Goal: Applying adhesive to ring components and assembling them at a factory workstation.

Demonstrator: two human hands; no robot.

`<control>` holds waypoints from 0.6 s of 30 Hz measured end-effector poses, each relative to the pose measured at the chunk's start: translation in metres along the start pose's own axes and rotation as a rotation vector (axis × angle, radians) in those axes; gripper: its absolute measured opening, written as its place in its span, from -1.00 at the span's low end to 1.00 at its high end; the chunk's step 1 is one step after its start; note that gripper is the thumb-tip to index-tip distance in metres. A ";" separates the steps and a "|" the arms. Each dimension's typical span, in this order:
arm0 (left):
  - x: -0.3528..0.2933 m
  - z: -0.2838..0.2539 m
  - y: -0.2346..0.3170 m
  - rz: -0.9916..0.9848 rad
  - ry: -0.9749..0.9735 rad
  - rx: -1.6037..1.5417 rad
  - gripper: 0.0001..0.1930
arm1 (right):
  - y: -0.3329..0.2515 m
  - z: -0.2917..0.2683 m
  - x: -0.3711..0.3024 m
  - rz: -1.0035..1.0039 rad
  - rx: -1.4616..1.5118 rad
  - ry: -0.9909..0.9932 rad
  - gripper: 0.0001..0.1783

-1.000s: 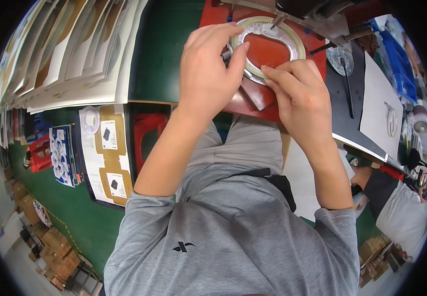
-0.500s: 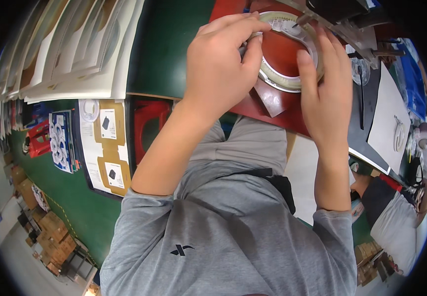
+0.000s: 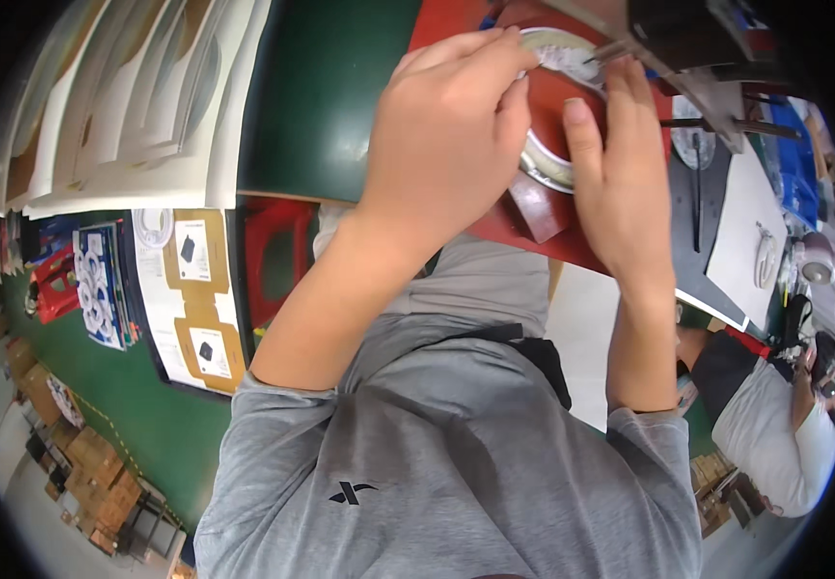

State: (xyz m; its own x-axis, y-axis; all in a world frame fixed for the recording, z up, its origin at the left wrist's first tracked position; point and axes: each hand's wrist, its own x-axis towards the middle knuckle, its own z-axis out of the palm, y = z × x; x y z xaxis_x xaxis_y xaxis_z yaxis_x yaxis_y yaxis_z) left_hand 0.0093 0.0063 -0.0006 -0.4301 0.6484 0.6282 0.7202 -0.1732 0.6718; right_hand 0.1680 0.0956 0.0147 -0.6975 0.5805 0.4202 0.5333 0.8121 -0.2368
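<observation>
A pale, flat ring with a white rim lies on a red work surface below a dark machine part. My left hand is closed at its left side, its fingertips pinching near the upper left of the rim. My right hand holds the right side, thumb inside the opening and fingers along the outer edge, hiding that stretch of ring. Whitish, clear-looking material sits in the ring's far part, where a thin metal tip reaches from the machine. What my left fingertips press on is hidden.
The dark machine overhangs the far right. A flat, translucent block lies at the red surface's near edge. Stacked white sheets stand left, beyond a green tabletop. Another person sits at the right.
My right hand has shifted a little left and now covers the ring's right side, with its thumb further over the opening. My left hand keeps its place at the ring. The view has shifted slightly.
</observation>
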 end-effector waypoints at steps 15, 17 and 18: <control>0.015 -0.013 0.006 -0.098 -0.109 0.223 -0.69 | -0.004 -0.137 0.053 -0.576 0.064 1.094 -0.52; 0.020 -0.015 0.002 -0.102 -0.153 0.288 -0.70 | 0.021 -0.194 0.089 -0.856 -0.290 0.695 -0.48; 0.023 -0.016 0.003 -0.145 -0.194 0.271 -0.71 | -0.001 -0.200 0.094 -0.852 -0.309 0.718 -0.48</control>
State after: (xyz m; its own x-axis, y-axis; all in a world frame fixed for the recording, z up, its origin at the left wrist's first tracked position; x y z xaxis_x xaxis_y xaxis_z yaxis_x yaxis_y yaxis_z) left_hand -0.0076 0.0087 0.0224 -0.4457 0.7852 0.4300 0.7887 0.1172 0.6035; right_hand 0.1971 0.1375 0.2296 -0.5076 -0.3962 0.7651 0.1840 0.8177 0.5455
